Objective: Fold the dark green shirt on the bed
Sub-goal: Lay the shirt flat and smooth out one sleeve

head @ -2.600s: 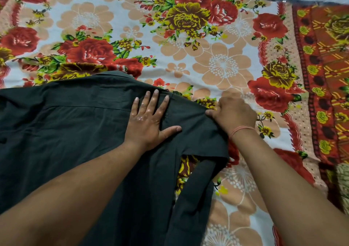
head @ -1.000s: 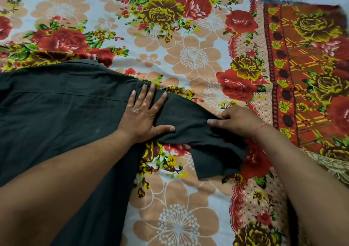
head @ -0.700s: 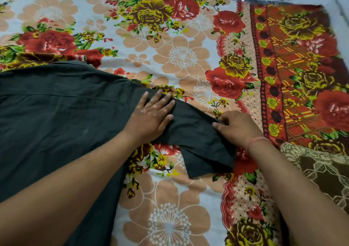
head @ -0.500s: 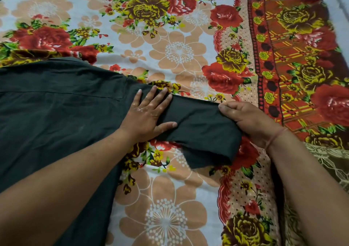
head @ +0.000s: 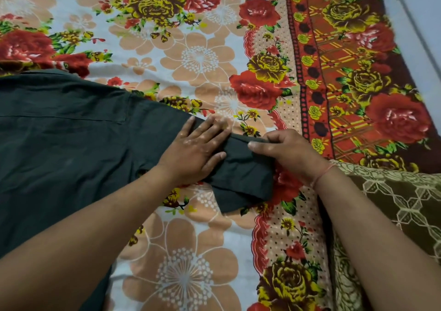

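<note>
A bright bedsheet point(head: 210, 57) with big red roses, yellow roses and peach flowers on white covers the bed, with a wide red and brown border point(head: 353, 55) down its right side, and a brown blanket point(head: 405, 205) with a cream net pattern lies at the right edge.

A home bedroom: a bed spread with a floral sheet point(head: 202, 55) fills the view, a brown patterned blanket point(head: 401, 198) lies near right.
</note>
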